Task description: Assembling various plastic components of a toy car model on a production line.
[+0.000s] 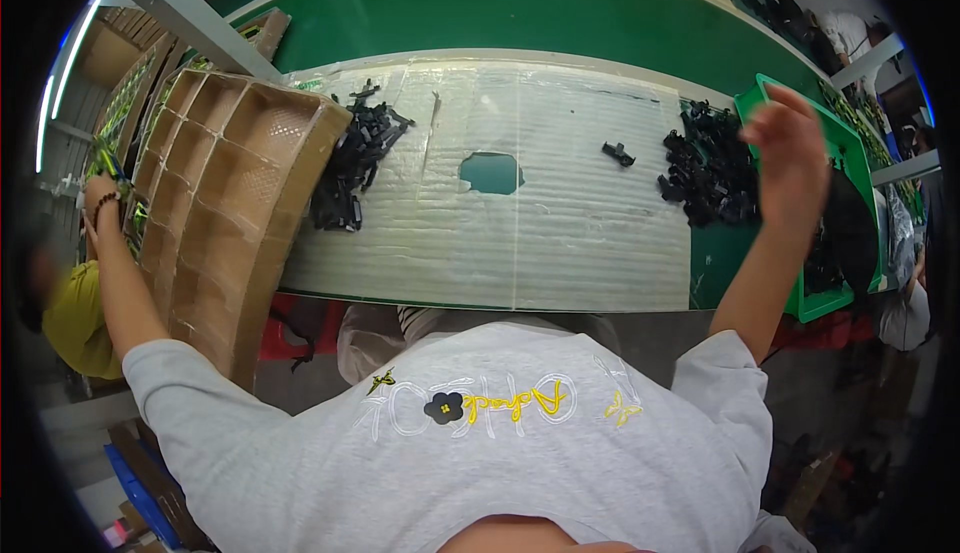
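1. A workbench covered with a pale corrugated sheet, a ragged hole torn through it, sits against a green conveyor belt.
2. Right hand is up over the bench's right end, fingers loosely spread and half open, nothing visibly in its grip.
3. Just below and left of that hand, a heap of small black plastic parts spills beside a green tray.
4. One stray black part lies alone on the sheet, between the hole and the heap.
5. Left hand reaches far out to the left, beyond a tilted cardboard divider box; it appears closed, but what it holds I cannot tell.
6. A second pile of black parts rests against the box's right edge.
7. A person in yellow sits at far left.
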A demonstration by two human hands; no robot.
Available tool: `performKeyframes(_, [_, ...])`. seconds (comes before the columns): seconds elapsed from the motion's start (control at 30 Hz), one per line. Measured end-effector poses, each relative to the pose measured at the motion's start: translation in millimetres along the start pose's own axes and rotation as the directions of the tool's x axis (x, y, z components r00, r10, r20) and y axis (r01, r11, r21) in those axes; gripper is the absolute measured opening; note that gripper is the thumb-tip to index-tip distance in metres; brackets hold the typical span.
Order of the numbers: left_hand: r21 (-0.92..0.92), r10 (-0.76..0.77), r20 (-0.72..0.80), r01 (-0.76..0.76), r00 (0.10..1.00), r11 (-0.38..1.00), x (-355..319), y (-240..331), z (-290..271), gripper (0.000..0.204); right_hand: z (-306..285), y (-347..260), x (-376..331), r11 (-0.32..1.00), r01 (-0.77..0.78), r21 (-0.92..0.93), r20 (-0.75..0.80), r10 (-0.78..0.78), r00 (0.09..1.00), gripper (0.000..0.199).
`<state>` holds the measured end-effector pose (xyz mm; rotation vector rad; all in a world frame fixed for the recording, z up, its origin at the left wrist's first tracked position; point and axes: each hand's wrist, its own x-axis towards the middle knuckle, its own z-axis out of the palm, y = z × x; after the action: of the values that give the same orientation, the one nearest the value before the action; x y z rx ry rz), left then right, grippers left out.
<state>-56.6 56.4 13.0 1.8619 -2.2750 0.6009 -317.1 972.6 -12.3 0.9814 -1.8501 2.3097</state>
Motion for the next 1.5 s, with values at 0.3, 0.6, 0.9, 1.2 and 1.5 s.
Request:
performKeyframes(0.3, [-0.752, 0.612, -0.465, -0.650, 0.639, 0.107, -411.6, 114.8, -248.4, 0.028, 42.6, 95.8, -13.0, 0.353, 0.230, -0.907, 0.345, 0.306, 0.887, 0.024])
performKeyframes(0.6, [-0.922, 0.849, -0.290, -0.368, 0.442, -0.123, -582.4, 312.1, -169.7, 0.022, 33.6, 102.2, -22.7, 0.849, 0.037, -0.527, 0.217, 0.092, 0.972, 0.023])
performKeyframes(0.9, [-0.422, 0.954, -0.203, 0.859, 0.221, -0.289, -571.9, 318.2, -154.8, 0.027, 62.3, 63.9, -27.1, 0.831, 0.420, -0.365, 0.364, -0.288, 0.886, 0.028])
performKeyframes(1.2, [-0.737, 0.907, 0.119, 0.648, 0.403, -0.191, -575.4, 307.2, -160.5, 0.026, 87.5, 60.4, -25.6, 0.831, 0.430, -0.352, 0.453, -0.251, 0.855, 0.032])
performKeyframes(1.5, [-0.132, 0.998, -0.016, 0.989, -0.065, 0.063, -567.3, 305.5, -146.6, 0.036, 107.1, 84.0, -18.1, 0.411, 0.553, -0.725, 0.509, -0.220, 0.832, 0.023])
